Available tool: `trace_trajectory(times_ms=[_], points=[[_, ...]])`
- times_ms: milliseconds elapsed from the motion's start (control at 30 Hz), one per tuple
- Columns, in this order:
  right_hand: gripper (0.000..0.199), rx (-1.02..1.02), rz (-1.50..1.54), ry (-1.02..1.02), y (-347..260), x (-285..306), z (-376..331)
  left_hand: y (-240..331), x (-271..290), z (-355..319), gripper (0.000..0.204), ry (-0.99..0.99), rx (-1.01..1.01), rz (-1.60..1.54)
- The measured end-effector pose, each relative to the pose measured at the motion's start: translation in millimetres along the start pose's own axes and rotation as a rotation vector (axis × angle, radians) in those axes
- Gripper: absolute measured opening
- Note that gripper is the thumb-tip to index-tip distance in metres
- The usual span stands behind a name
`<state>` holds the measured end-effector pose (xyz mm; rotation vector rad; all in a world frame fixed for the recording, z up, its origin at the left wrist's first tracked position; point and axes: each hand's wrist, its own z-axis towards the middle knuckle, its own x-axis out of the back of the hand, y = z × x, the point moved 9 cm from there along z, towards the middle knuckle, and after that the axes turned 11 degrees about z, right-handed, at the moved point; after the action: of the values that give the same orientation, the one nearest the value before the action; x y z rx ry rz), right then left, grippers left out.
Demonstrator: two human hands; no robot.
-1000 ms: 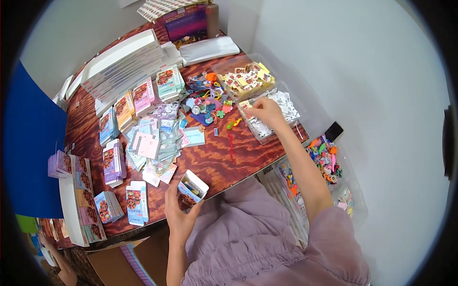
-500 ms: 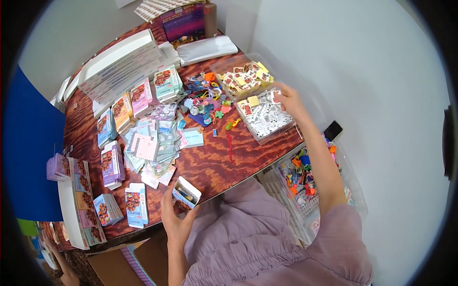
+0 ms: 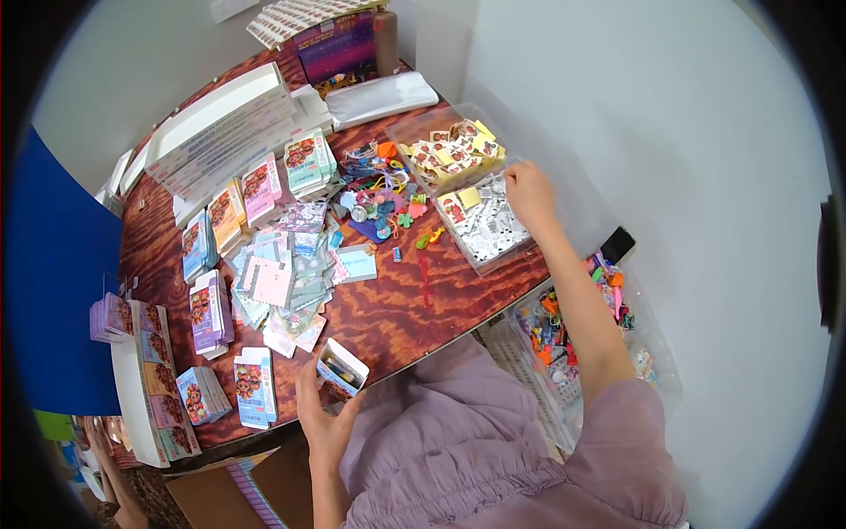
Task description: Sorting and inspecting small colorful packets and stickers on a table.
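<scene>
My left hand grips a small open carton box at the table's front edge. Its mouth faces up, and small things that I cannot make out lie inside. Over on the right, my right hand is at the clear plastic tray's white section, fingers drawn together; what they hold, if anything, is hidden. Small white printed packets fill that near section, with a sticker piece and a yellow square on top. The far section holds picture stickers with yellow backs.
Mixed small trinkets lie mid-table beside a pile of cards and packets. Stacks of flat coloured cartons line the left. Below the right edge sit a bin of colourful trinkets and a phone. A co-worker's arm shows lower left.
My right hand has shifted slightly and turned at the white packets; the sticker piece seen by its fingers is out of sight. My left hand still holds the box, slightly lower.
</scene>
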<state>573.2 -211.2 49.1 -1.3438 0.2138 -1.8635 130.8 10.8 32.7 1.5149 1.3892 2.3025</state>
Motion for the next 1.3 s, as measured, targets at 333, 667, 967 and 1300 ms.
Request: trace_trajectory(times_ms=[333, 667, 967, 1300], points=[[0.024, -0.334, 0.026, -0.133, 33, -41, 14, -6, 3, -2, 0.08, 0.01, 0.002, 0.016], [0.016, -0.328, 0.274, -0.273, 45, -33, 0, -26, 5, -1, 0.081, 0.01, 0.06, -0.045], [0.015, 0.061, 0.158, -0.355, -2, -29, -5, -21, 11, 3, 0.08, 0.052, 0.041, -0.078], [0.009, -0.033, 0.125, -0.196, -5, 9, -24, -34, 13, -7, 0.086, -0.033, 0.13, -0.111]])
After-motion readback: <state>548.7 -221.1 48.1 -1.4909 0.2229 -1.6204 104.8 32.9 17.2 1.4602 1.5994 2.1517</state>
